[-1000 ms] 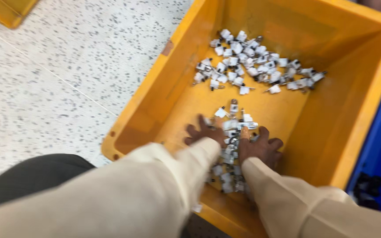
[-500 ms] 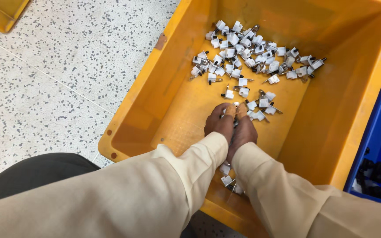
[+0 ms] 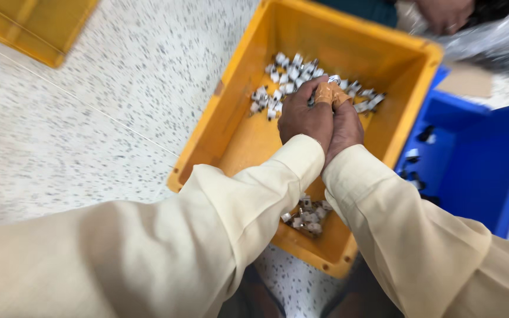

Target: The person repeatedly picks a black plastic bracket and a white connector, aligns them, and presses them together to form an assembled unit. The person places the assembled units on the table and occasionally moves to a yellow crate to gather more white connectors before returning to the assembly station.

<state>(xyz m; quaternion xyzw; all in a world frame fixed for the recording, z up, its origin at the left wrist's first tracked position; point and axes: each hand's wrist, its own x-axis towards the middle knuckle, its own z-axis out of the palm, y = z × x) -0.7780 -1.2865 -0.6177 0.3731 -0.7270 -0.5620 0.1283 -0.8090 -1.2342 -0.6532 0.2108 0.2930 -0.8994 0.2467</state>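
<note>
**Plastic, metal, cloth and stone**

Smooth, faintly glossy plastic is being shown by the yellow bin (image 3: 240, 126) under the hands. Small white plastic parts with shiny metal pins (image 3: 287, 73) are being seen beyond the fingers. Matt cream cloth sleeves (image 3: 248, 200) are being worn; speckled polished floor (image 3: 119, 106) is lying leftward.

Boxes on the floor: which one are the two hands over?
The big yellow box in the middle with small white parts inside. Both hands are above it; the blue box and the other yellow box sit aside.
</note>
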